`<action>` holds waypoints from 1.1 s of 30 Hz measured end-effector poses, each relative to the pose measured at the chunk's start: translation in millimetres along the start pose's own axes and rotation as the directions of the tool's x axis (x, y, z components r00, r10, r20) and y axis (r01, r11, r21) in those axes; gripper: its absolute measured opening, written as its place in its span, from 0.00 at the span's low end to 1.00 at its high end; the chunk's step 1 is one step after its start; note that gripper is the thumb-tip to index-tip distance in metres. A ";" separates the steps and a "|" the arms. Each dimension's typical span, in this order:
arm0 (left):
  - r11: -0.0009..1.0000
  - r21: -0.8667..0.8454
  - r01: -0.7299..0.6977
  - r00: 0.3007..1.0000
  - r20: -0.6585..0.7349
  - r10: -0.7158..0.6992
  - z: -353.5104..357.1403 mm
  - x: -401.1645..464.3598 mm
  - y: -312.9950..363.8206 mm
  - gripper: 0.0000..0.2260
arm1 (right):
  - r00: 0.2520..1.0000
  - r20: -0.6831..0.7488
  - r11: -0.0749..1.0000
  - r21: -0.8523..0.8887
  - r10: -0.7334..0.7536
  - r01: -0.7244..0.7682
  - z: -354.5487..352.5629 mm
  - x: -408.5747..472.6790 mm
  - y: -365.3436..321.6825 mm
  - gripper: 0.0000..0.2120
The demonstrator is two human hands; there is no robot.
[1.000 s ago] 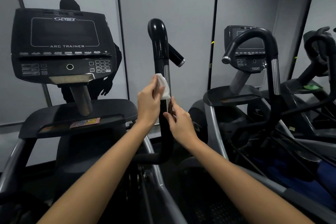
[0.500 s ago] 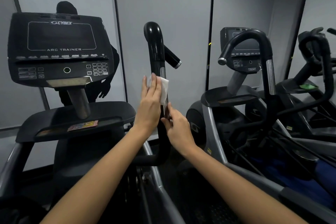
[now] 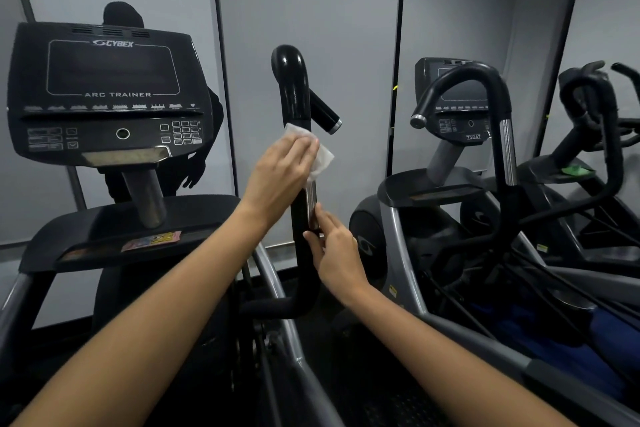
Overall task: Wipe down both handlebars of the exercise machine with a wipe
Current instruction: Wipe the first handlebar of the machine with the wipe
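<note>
Left hand: pressed against the handlebar, fingers curled round a wipe and the bar.
Right hand: lower on the handlebar, fingertips touching it lightly, fingers mostly straight, clamped on nothing.
Wipe: thin white sheet, soft and limp, crumpled between the palm and the handlebar, one corner sticking out on the far side.
Handling: the wipe looks feather-light and likely to bunch or slip, so it is best held wrapped round the handlebar under the fingers.
Handlebar: upright glossy black tube with a rounded top, a bare metal strip just below the wipe, a stub grip branching off behind; stiff, probably slick.
Console: matte black, left of the handlebar.
</note>
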State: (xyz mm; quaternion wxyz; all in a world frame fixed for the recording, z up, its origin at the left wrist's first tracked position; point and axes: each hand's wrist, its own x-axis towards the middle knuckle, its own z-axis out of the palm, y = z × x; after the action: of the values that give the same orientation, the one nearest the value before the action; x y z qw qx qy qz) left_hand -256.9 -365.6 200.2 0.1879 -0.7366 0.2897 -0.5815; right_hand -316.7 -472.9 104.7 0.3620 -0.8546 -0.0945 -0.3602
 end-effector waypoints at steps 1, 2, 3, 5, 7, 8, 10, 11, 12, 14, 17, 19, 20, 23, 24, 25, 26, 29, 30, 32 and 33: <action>0.999 0.024 -0.039 0.999 -0.008 0.040 -1.0 4.8 -6.8 0.21 | 1.000 0.004 1.000 0.006 0.005 -0.005 -0.4 0.3 -0.8 0.23; 0.995 0.056 -0.087 0.996 0.000 0.087 -1.6 8.7 -12.6 0.20 | 1.000 0.009 1.000 0.007 0.011 -0.011 -0.6 0.1 -1.1 0.23; 0.986 0.097 -0.136 0.991 0.025 0.134 -1.6 11.0 -16.0 0.20 | 1.000 0.012 1.000 0.004 0.015 -0.015 -1.0 0.2 -1.1 0.23; 0.953 0.219 -0.209 0.978 0.072 0.197 0.9 8.9 -14.9 0.20 | 1.000 0.018 1.000 -0.006 0.020 -0.020 -1.1 0.6 -0.9 0.23; 0.949 0.221 -0.225 0.973 0.097 0.209 2.8 -0.4 -6.9 0.19 | 1.000 0.012 1.000 -0.008 0.014 -0.014 -0.4 0.3 -0.7 0.22; 0.954 0.190 -0.233 0.971 0.108 0.215 2.6 -4.5 -2.5 0.19 | 1.000 0.005 1.000 -0.010 0.008 -0.008 0.0 0.2 -0.6 0.21; 0.953 0.161 -0.258 0.964 0.100 0.245 4.2 -11.6 5.2 0.17 | 1.000 -0.004 1.000 -0.016 0.000 0.000 -0.2 -0.1 -1.1 0.19; 0.953 0.144 -0.266 0.962 0.099 0.253 4.0 -10.8 5.5 0.17 | 1.000 -0.002 1.000 -0.016 0.000 0.000 -0.6 -0.2 -1.7 0.19; 0.956 0.139 -0.258 0.965 0.087 0.247 4.1 -6.7 3.6 0.17 | 1.000 0.002 1.000 -0.014 0.003 -0.003 -1.2 -0.3 -2.4 0.19; 0.958 0.204 -0.203 0.979 0.079 0.190 2.0 7.9 -1.8 0.19 | 1.000 0.012 1.000 -0.007 0.008 -0.008 -2.2 -0.6 -4.0 0.21; 0.931 0.304 -0.200 0.976 0.141 0.164 3.7 24.6 -7.1 0.19 | 1.000 0.014 1.000 -0.008 0.011 -0.011 -3.0 -0.9 -4.5 0.23; 0.949 0.242 -0.201 0.978 0.106 0.180 1.7 19.9 -4.7 0.19 | 1.000 0.009 1.000 -0.008 0.016 -0.016 -2.4 -0.6 -3.7 0.23; 0.948 0.220 -0.230 0.973 0.086 0.216 0.1 13.9 -2.7 0.19 | 1.000 0.006 1.000 -0.004 0.018 -0.018 -1.7 -1.2 -3.6 0.22; 0.944 0.123 -0.305 0.952 0.053 0.301 3.3 -11.7 8.3 0.18 | 1.000 -0.012 1.000 0.014 0.003 -0.003 -0.3 -3.9 -2.5 0.18; 0.947 0.086 -0.308 0.951 0.034 0.306 4.1 -15.9 8.5 0.17 | 1.000 -0.022 1.000 0.022 0.000 0.001 0.0 -4.4 -2.0 0.17; 0.951 0.075 -0.299 0.954 0.025 0.298 3.3 -17.3 7.1 0.18 | 1.000 -0.028 1.000 0.027 0.002 -0.001 0.5 -4.6 -1.5 0.17; 0.956 0.083 -0.282 0.959 0.012 0.282 2.4 -15.4 4.2 0.19 | 1.000 -0.029 1.000 0.031 0.006 -0.006 0.6 -4.6 -1.4 0.18; 0.988 0.072 -0.136 0.990 -0.039 0.139 3.2 -0.3 -5.9 0.19 | 0.999 -0.018 0.999 0.043 0.026 -0.025 0.4 -2.9 -2.1 0.21; 0.998 -0.008 -0.058 0.998 -0.033 0.058 4.5 2.6 -5.5 0.20 | 0.999 -0.018 0.998 0.049 0.032 -0.031 0.5 -2.8 -2.2 0.22; 0.965 -0.247 0.091 0.996 0.014 -0.090 11.5 -3.2 3.7 0.19 | 0.999 -0.027 0.997 0.061 0.043 -0.041 1.4 -4.1 -1.7 0.22; 0.921 -0.361 0.146 0.989 0.052 -0.137 13.5 -11.3 11.4 0.20 | 0.998 -0.038 0.996 0.074 0.049 -0.046 2.6 -5.3 -1.2 0.23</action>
State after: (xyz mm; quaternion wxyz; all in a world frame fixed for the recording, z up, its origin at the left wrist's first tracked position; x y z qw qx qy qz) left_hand -248.0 -367.8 181.3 0.0098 -0.7849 0.3359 -0.5205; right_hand -319.6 -469.7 100.6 0.4034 -0.8354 -0.0802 -0.3646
